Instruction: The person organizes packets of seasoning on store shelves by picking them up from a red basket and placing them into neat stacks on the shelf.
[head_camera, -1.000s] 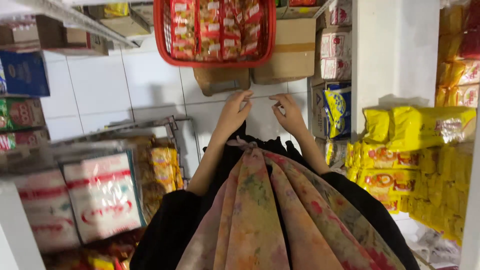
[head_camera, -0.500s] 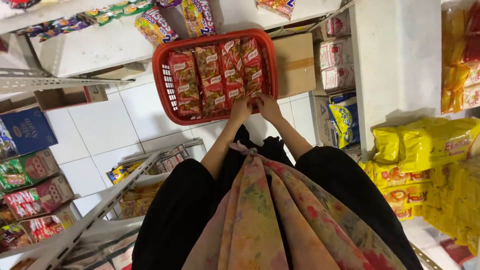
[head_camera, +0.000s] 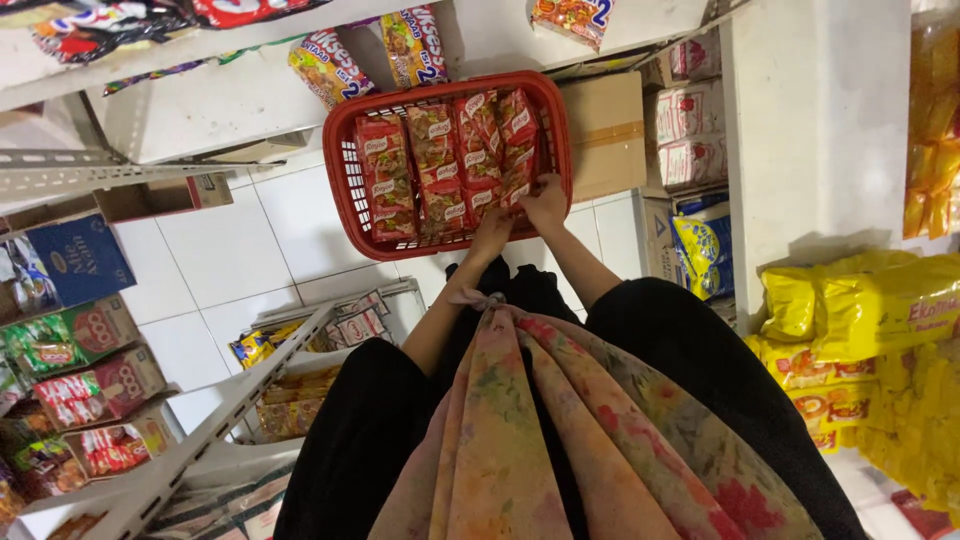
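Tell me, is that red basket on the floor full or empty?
Full: rows of red snack packets cover the red basket from wall to wall.

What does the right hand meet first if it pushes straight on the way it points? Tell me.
Probably the red snack packets in the red basket; the right hand already sits at the near rim, though depth is unclear.

The white tiled floor (head_camera: 230, 260) carries a red basket (head_camera: 345, 190) under the hands, a cardboard box (head_camera: 605, 135) just beyond them.

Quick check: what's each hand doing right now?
Left hand: on the red basket near rim, grip unclear.
Right hand: fingers on red snack packets, grip unclear.
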